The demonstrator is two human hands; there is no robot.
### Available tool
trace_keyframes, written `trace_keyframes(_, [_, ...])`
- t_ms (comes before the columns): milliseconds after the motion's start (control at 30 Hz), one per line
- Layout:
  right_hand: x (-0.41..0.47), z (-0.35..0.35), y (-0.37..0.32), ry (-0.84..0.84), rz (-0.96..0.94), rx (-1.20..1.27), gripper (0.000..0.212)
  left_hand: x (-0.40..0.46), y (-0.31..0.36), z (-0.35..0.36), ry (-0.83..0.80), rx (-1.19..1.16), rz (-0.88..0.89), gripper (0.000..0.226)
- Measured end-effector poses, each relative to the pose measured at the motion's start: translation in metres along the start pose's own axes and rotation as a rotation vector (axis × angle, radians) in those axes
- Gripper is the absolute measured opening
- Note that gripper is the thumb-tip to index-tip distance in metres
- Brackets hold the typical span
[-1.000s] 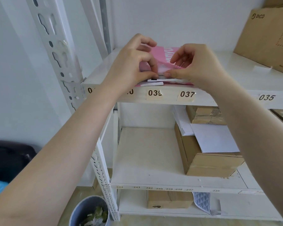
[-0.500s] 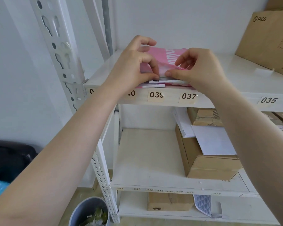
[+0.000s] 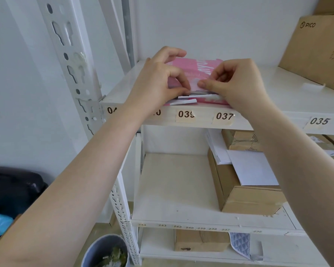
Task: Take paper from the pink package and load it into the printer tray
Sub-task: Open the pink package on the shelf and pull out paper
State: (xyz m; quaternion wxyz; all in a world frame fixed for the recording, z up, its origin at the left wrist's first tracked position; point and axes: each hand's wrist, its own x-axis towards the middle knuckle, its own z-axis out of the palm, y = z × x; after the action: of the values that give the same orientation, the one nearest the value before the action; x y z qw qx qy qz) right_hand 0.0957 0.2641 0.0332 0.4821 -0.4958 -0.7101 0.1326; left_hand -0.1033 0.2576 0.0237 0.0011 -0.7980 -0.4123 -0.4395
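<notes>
A pink package (image 3: 195,71) of paper lies flat on the top white shelf (image 3: 289,97), its open end facing me at the shelf's front edge. White paper edges (image 3: 199,97) show at that end. My left hand (image 3: 158,81) pinches the pink wrapper flap on the left side of the opening. On the right side, my right hand (image 3: 237,83) pinches the wrapper with thumb and forefinger. Both hands cover much of the package front. No printer is in view.
A large cardboard box (image 3: 316,51) stands at the top shelf's right. The middle shelf holds cardboard boxes (image 3: 247,195) with white sheets (image 3: 253,168) on them. A slotted white upright (image 3: 75,74) runs at left. A bin (image 3: 106,251) sits on the floor below.
The view has shifted slightly. Both hands stay on the package's open end, with the fingers working the wrapper a little; the package has not moved.
</notes>
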Motion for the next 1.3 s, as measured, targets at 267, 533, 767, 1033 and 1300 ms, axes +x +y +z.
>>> trace_keyframes(267, [-0.001,0.001,0.004,-0.017,-0.021,-0.006,0.038,0.001,0.0,0.002,-0.018,0.074,0.014,0.008])
trace_keyframes(533, [-0.002,0.0,0.002,-0.039,-0.018,-0.009,0.039,-0.002,0.006,0.007,0.041,0.233,0.04,0.009])
trace_keyframes(767, [-0.008,-0.006,-0.005,0.003,-0.039,-0.045,0.041,-0.005,0.01,0.011,0.187,0.39,0.18,0.019])
trace_keyframes(1033, [-0.031,-0.015,-0.007,-0.032,-0.146,-0.13,0.047,-0.04,0.018,0.017,0.364,0.367,0.157,0.013])
trace_keyframes(1300, [-0.053,-0.013,-0.002,-0.019,-0.145,-0.112,0.05,-0.059,0.028,0.016,0.259,0.218,0.069,0.024])
